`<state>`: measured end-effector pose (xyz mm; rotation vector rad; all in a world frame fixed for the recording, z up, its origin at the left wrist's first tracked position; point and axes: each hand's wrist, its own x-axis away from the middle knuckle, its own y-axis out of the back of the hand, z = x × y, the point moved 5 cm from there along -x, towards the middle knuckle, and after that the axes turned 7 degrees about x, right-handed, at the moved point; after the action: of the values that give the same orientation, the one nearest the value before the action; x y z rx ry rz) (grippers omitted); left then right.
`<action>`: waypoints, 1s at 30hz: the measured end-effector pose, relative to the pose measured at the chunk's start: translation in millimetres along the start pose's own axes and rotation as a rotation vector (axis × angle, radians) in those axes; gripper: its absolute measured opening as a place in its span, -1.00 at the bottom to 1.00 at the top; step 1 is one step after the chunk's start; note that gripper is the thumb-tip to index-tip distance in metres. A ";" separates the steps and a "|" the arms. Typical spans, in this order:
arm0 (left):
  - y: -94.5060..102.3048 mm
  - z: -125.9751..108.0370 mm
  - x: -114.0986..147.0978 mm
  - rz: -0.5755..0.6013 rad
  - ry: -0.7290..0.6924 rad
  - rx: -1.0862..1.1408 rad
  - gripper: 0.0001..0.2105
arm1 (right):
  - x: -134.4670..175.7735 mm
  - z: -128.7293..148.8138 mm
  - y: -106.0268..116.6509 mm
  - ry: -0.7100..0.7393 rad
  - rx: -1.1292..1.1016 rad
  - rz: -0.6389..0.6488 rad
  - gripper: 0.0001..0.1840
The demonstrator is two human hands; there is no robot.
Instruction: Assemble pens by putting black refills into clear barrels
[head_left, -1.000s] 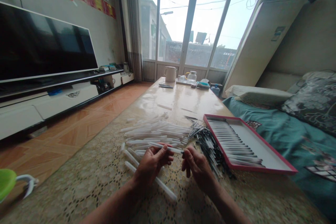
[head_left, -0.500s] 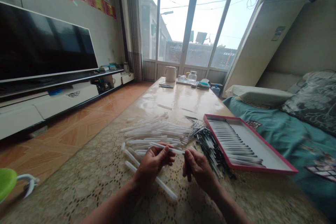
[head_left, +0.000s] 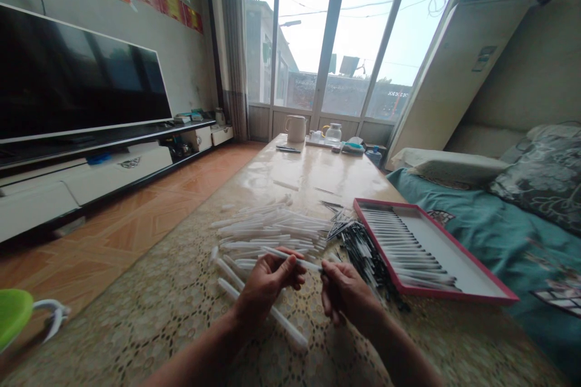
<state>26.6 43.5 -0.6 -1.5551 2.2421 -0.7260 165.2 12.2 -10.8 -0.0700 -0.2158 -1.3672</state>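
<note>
My left hand (head_left: 271, 281) is closed around a slim white tube (head_left: 310, 265), its thumb on top, and the tube lies nearly level. At the tube's right end, my right hand (head_left: 347, 289) pinches a small dark part, mostly hidden by the fingers. A loose pile of white tubes (head_left: 267, 227) lies just beyond my left hand. Right of it is a heap of thin black sticks (head_left: 363, 254), like pen refills. A shallow pink-rimmed tray (head_left: 472, 296) holds a row of white tubes with dark ends (head_left: 399, 242).
Everything lies on a long table with a patterned cover (head_left: 158, 314). At its far end are a beige jug (head_left: 296, 129), a glass pot (head_left: 333, 133) and a tissue pack (head_left: 353, 145). A sofa (head_left: 499, 230) borders the right side; a green seat (head_left: 13, 314) is at left.
Both hands keep their hold on the tube. My right hand's fingers have shifted slightly at its dark end, and the view has moved a little.
</note>
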 end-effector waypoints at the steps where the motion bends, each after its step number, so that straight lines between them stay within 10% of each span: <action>1: -0.2 0.5 -0.3 0.008 0.002 -0.007 -0.73 | -0.5 -2.7 -0.3 -0.029 -0.029 0.021 -0.46; 5: 1.3 1.9 -1.5 0.019 0.002 -0.041 -0.73 | -1.9 -7.0 12.3 -0.020 0.059 -0.153 -0.46; 10: 6.6 -1.0 -2.1 -0.032 -0.035 -0.076 -0.75 | 8.9 16.1 31.0 0.329 0.498 -0.547 -0.56; 30: -2.4 -6.3 1.2 0.026 -0.184 -0.297 -0.67 | 14.0 31.4 5.4 0.599 0.855 -0.343 -0.78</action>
<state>24.8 43.2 5.9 -1.6426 2.3031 -0.2363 169.6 5.3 23.0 1.1166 -0.2949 -1.4676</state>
